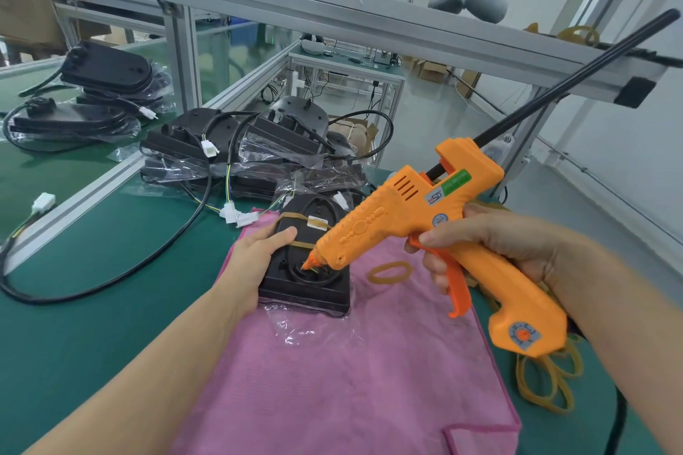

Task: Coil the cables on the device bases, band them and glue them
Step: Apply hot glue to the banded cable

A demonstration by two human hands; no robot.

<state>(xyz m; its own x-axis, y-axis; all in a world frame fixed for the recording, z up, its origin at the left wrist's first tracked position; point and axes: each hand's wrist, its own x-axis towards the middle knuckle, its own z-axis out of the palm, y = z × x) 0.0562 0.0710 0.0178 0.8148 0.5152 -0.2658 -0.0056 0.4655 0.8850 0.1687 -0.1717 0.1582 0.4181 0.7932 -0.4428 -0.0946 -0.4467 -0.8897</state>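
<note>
I am at the gluing step: my left hand point(255, 255) holds the banded base point(306, 262) steady on the pink cloth point(351, 380), my right hand point(491, 244) grips the glue gun point(414, 218), nozzle on the coiled cable point(314, 275); next I judge a gentle trigger squeeze

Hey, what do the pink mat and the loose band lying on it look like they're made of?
Pink mat: probably microfibre cloth, matte, with a fine woven texture and a stitched edge. Loose band: likely rubber, a thin, translucent tan loop lying limp.
</note>
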